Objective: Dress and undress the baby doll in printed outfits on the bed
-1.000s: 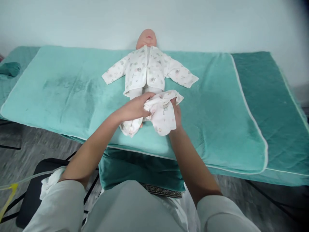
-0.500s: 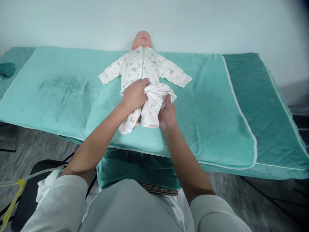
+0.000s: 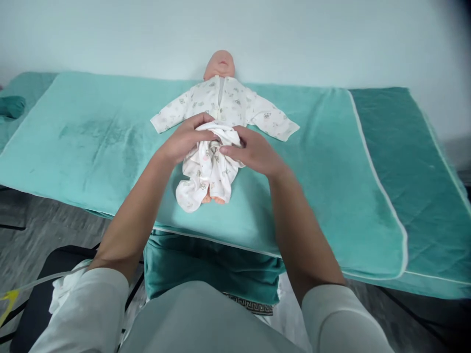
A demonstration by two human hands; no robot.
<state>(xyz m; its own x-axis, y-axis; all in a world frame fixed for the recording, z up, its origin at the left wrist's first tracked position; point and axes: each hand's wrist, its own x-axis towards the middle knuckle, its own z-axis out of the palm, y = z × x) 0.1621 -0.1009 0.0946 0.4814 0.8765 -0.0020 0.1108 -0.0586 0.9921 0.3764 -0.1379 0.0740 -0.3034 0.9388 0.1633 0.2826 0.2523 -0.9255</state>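
A baby doll (image 3: 220, 65) lies on its back on a teal mat (image 3: 110, 142), head toward the wall, in a white printed top (image 3: 224, 100) with sleeves spread out. White printed trousers (image 3: 206, 174) cover its legs, and the feet show at the bottom. My left hand (image 3: 184, 139) grips the trousers' waistband on the left of the doll's waist. My right hand (image 3: 250, 152) pinches the waistband on the right side. Both hands are closed on the cloth.
The mat lies over a darker teal table cover (image 3: 405, 147) against a pale wall. A folded teal cloth (image 3: 13, 105) sits at the far left. A black chair (image 3: 40, 294) with white cloth and a clear tube stands at lower left. The floor is grey.
Both hands pulled the trousers up from the doll's knees to its waist. The bunched cloth is now drawn along the legs, and the feet show.
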